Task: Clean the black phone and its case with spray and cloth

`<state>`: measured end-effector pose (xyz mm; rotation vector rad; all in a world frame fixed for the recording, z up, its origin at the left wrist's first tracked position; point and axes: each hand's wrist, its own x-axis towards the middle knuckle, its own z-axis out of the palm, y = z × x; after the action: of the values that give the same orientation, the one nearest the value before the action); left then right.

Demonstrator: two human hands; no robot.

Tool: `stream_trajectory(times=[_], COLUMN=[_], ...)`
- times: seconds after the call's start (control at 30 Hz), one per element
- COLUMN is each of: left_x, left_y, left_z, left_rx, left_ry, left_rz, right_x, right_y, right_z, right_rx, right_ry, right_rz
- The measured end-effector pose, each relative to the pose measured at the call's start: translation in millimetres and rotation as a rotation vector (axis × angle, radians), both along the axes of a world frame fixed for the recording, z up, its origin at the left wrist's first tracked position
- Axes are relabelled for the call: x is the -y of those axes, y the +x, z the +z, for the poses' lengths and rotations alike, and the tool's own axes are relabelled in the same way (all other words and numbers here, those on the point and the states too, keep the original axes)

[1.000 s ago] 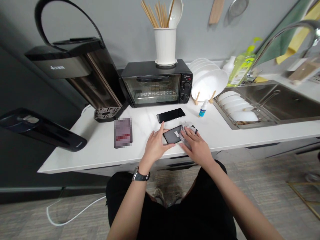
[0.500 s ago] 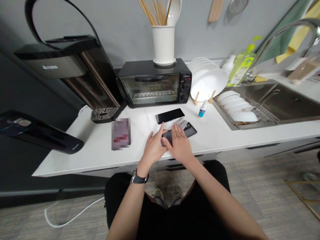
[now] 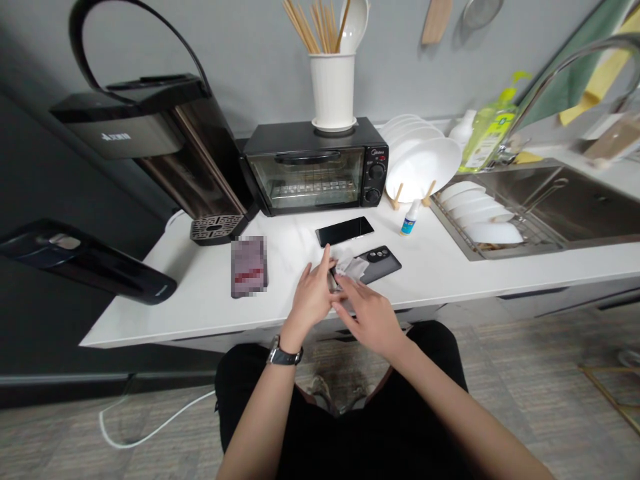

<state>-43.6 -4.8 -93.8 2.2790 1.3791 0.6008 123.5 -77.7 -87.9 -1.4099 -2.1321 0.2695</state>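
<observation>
A dark phone [image 3: 376,261] lies back-up on the white counter [image 3: 440,267], its camera bump at the far right end. My left hand [image 3: 311,299] rests at its near left end, fingers spread and steadying it. My right hand [image 3: 367,313] lies flat beside it, fingertips pressing a crumpled white wipe [image 3: 350,267] onto the phone's back. A second black phone [image 3: 344,231] lies screen-up just behind. A small white dropper bottle with a blue label [image 3: 409,219] stands to the right of that phone.
A blurred card-sized box [image 3: 249,265] lies to the left. Behind stand a black toaster oven [image 3: 315,170], a black water dispenser [image 3: 165,147], a white utensil holder [image 3: 333,90] and racked white plates [image 3: 423,163]. At right sits a steel sink [image 3: 560,200] with bowls.
My right hand slid the wipe from the phone's right end to its left end, uncovering the camera bump. My left hand stayed at the phone's near left end.
</observation>
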Motion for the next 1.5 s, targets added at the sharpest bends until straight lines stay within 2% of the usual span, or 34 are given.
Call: stream_trajectory(times=[0.23,0.37,0.5,0.63,0.8,0.9,1.03,1.23,1.37,1.5], left_x=[1,1,1,0,-1,-1,0,2,3,3], left_y=[4,4,4,4,0,-2,0,4,4,5], left_z=[3.9,5.1,6.1,5.2,-0.2,-2.3,-0.2,5.6,8.3,10.9], left_rx=[0.041,0.032,0.026,0.023,-0.044,-0.073,-0.078,0.001,-0.001,-0.01], left_ry=[-0.001,-0.002,-0.019,-0.021,0.003,0.013,0.014,0.004,-0.013,-0.033], left_rz=[0.016,0.007,0.001,0.009,0.005,-0.021,0.014,-0.008,-0.012,-0.021], right_x=[-11,-24,-42,-53,-38,-21,-4,5,-5,-29], right_y=[68,81,73,46,-3,-11,8,58,86,92], right_z=[-17.4,-22.7,-22.4,-15.5,-7.4,-5.5,-5.6,-13.2,-19.4,-23.4], right_rx=[0.209,0.239,0.225,0.186,0.127,0.094,0.118,0.245,0.277,0.249], right_ry=[0.111,0.142,0.17,0.116,0.089,0.089,0.098,0.134,0.144,0.148], right_rz=[-0.198,-0.292,-0.328,-0.231,-0.049,0.023,0.096,-0.062,-0.225,-0.312])
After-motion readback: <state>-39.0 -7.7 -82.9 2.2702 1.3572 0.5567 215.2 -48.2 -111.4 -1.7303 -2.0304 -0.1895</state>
